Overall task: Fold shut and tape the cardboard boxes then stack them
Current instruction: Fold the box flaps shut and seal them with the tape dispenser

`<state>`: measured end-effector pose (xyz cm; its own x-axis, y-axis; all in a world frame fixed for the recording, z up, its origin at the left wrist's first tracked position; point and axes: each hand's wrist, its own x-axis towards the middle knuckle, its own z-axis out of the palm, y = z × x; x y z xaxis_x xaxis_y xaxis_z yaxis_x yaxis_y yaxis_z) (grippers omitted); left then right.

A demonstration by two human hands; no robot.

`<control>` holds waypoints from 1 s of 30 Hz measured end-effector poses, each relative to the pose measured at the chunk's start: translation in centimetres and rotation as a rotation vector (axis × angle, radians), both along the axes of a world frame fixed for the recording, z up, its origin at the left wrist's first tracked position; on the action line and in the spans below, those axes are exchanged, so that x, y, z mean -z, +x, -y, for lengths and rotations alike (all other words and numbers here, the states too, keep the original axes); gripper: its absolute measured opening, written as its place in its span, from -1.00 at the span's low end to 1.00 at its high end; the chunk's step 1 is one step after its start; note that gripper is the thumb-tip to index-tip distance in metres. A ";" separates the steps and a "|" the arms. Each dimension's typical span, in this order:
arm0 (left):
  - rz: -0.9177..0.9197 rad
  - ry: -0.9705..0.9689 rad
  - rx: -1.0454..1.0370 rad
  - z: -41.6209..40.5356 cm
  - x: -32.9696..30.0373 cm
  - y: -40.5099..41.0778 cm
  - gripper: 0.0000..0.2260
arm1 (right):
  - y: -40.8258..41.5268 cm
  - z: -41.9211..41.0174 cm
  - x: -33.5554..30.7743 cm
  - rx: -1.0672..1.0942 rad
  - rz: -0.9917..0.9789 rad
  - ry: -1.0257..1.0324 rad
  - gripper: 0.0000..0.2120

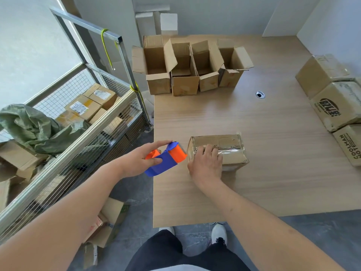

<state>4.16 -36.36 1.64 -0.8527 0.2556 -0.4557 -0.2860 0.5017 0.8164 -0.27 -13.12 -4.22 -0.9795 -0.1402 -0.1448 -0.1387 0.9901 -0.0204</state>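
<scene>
Fingers of the left hand (136, 160) grip the tape dispenser (166, 159) at the surface's (254, 118) left edge; right hand (206, 165) presses flat on the taped box (230, 147).

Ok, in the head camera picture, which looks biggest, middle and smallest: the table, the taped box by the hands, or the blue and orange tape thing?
1. Table, by far the largest.
2. Taped box.
3. Tape dispenser, smallest; it looks a little smaller than the box beside it.

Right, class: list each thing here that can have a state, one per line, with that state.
Nearest box: folded shut, taped.
Four far boxes: flaps open.
Boxes at right: shut, stacked.
Tape dispenser: held off the table.
Left hand: grip on dispenser.
Right hand: pressing nearest box.
</scene>
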 end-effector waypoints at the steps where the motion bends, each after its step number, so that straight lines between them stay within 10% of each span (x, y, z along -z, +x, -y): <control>1: -0.001 -0.005 0.002 0.2 0.1 -0.1 -0.45 | 0.3 -0.4 0.3 -0.026 0.000 0.011 -0.49; 19: 0.013 -0.080 0.066 -3.7 -0.8 0.8 -0.27 | -3.2 -10.3 -1.5 -0.669 0.292 -0.157 -0.20; 26: -0.021 -0.086 -0.013 -6.8 -1.9 2.8 -0.28 | -2.7 -9.3 -5.2 -0.254 0.742 -1.043 -0.72; 30: -0.047 -0.084 -0.037 -8.7 -2.8 3.6 -0.29 | -2.2 -9.8 -6.2 -0.258 0.781 -1.154 -0.81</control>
<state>7.78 -27.67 4.44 -0.8815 0.1863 -0.4338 -0.2681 0.5587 0.7848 -2.47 -3.29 1.95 -0.6312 -0.7102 -0.3119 0.1127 0.3139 -0.9428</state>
